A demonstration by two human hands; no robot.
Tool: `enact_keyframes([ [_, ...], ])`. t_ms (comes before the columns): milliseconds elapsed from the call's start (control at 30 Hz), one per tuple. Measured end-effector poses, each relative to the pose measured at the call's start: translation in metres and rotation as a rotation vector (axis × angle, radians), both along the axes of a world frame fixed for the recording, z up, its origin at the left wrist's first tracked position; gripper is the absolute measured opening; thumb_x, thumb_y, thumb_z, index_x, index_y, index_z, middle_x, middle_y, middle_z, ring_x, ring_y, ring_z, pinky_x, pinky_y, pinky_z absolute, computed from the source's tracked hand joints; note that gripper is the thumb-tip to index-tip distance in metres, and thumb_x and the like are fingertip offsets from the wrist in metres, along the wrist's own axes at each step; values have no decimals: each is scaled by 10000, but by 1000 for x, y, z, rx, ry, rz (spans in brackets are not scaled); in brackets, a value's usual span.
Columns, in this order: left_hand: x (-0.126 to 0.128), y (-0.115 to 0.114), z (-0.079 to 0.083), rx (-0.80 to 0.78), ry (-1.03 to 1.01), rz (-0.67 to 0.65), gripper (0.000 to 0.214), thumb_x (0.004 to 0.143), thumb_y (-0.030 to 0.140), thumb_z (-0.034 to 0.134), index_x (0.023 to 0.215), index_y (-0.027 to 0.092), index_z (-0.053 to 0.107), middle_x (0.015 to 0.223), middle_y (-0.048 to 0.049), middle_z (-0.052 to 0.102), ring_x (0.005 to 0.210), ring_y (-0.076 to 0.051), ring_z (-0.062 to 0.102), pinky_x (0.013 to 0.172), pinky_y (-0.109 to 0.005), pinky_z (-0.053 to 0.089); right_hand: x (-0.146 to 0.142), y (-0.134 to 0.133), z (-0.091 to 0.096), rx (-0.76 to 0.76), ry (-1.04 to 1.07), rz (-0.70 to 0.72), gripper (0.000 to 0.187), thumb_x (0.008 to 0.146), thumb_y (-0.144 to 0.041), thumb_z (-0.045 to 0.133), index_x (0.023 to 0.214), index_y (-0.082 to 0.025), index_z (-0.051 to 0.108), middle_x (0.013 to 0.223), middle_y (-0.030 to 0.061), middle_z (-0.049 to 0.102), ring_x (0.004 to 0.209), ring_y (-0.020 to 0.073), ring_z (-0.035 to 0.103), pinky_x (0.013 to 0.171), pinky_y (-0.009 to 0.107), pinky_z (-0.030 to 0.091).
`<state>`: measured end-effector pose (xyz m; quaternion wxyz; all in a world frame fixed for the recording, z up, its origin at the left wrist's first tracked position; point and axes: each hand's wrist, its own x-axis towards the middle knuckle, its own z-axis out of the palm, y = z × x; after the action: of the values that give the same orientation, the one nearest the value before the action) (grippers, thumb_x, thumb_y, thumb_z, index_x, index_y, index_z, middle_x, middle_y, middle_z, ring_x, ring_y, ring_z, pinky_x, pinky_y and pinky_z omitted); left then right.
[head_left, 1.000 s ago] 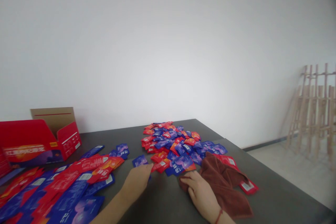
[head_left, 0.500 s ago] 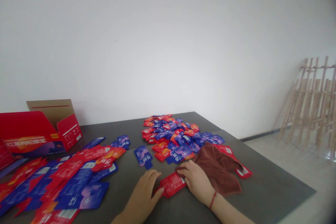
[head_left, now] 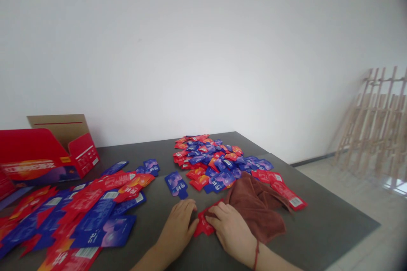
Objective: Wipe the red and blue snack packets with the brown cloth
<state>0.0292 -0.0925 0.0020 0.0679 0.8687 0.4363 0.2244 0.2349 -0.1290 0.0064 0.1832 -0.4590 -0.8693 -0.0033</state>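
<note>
Grip: the right hand [head_left: 230, 228] is curling its fingers over a red packet [head_left: 203, 223] and pinning it to the table [head_left: 318, 228]. The left hand [head_left: 178, 230] is lying flat and released, its fingertips touching the packet's left edge. The packet is lying between the two hands, just beside the brown cloth [head_left: 259, 209], which the right hand is brushing.

Step, as judged: a single packet, apart from the heap of small packets [head_left: 216, 159], is being flattened or squared on the table. The next move is calling for a firm pinch at the packet's edge, since it is lying flat.

Writing: the loose blue packet [head_left: 177, 184] is showing white characters, too small to read. The red carton [head_left: 47, 163] is carrying orange lettering, blurred. The large flat packets [head_left: 82, 216] are showing white label panels, unreadable.
</note>
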Motion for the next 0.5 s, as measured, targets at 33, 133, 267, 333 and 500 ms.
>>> enact_keyframes([
  [33, -1, 0, -2, 12, -2, -15, 225, 845, 191, 533, 1069, 200, 559, 1195, -90, 599, 1137, -245, 532, 989, -421, 409, 1, -1, 0, -9, -12, 21, 310, 950, -216, 434, 1212, -234, 597, 1137, 58, 600, 1020, 207, 476, 897, 338, 367],
  [133, -3, 1, -6, 26, 30, -55, 351, 862, 265, 573, 1205, 199, 538, 1307, -101, 558, 1215, -262, 492, 1041, -465, 373, 12, -6, -1, -25, -24, 80, 306, 938, -204, 454, 1203, -262, 594, 1171, 30, 587, 1054, 192, 465, 922, 331, 360],
  [267, -4, 2, -6, -20, 88, -68, 401, 889, 293, 555, 1279, 203, 524, 1369, -91, 520, 1266, -253, 453, 1075, -468, 341, 30, -11, -3, 3, 7, 53, 280, 943, -182, 437, 1122, -266, 635, 1161, 26, 594, 1052, 185, 473, 913, 324, 371],
  [333, -4, 3, -5, -48, 104, -76, 420, 890, 296, 555, 1299, 206, 519, 1392, -89, 498, 1285, -253, 434, 1085, -475, 326, 31, -11, -3, 25, 13, 0, 278, 947, -177, 433, 1103, -263, 646, 1138, 30, 603, 1020, 184, 486, 891, 322, 382],
  [500, -5, 5, -4, -73, 119, -102, 426, 894, 271, 550, 1318, 241, 518, 1419, -70, 473, 1308, -252, 406, 1095, -488, 302, 1, -1, -7, 60, 29, -16, 208, 938, -201, 479, 1035, -226, 661, 1056, 35, 619, 1002, 194, 497, 861, 320, 389],
])
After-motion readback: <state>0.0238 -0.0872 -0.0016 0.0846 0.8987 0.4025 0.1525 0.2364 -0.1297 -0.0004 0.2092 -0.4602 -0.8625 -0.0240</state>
